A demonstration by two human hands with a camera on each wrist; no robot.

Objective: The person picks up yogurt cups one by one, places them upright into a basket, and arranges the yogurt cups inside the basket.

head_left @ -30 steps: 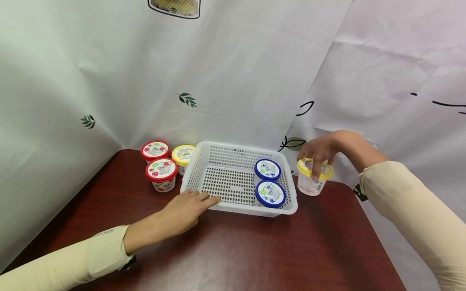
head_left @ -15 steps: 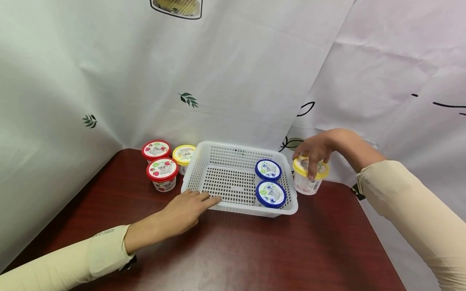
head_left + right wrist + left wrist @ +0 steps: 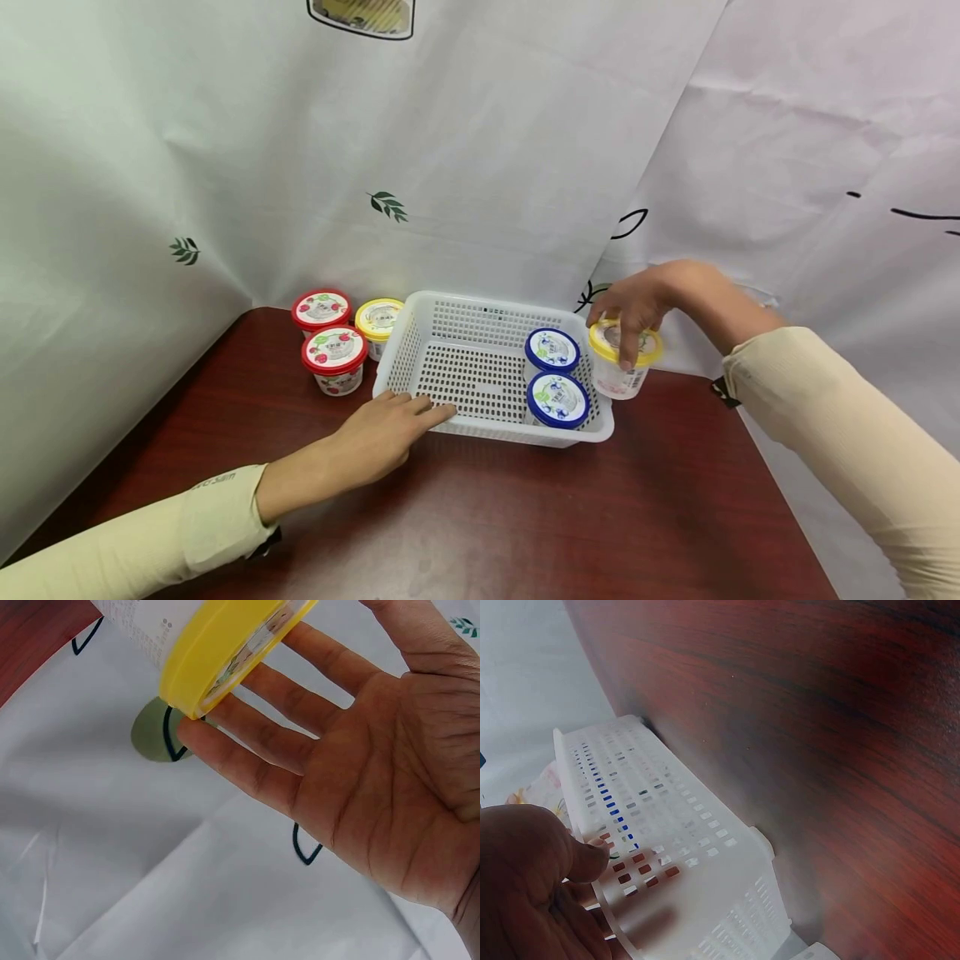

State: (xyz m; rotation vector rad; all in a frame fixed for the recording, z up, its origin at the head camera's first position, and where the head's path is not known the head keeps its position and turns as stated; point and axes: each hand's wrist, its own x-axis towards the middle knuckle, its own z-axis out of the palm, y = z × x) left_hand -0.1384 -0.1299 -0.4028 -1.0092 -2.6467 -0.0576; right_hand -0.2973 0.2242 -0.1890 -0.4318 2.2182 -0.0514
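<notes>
In the head view a white perforated basket [image 3: 495, 429] holds two blue-lidded cups [image 3: 552, 349] [image 3: 557, 401] at its right end. My left hand [image 3: 375, 437] rests on the basket's near left rim; the left wrist view shows the thumb and fingers of that hand [image 3: 532, 877] at the rim of the basket [image 3: 667, 817]. My right hand [image 3: 647, 300] grips a yellow-lidded cup [image 3: 618, 379] by its lid, at the basket's right edge. From the right wrist, the fingertips of my right hand [image 3: 322, 735] touch the cup's yellow lid [image 3: 217, 652].
Two red-lidded cups [image 3: 321, 309] [image 3: 334, 350] and another yellow-lidded cup [image 3: 378, 318] stand left of the basket. Behind the dark red table [image 3: 517, 517] hangs a pale printed cloth [image 3: 480, 167].
My right hand has moved left with the yellow-lidded cup, from beside the basket up to its right edge. My left hand has stayed at the rim.
</notes>
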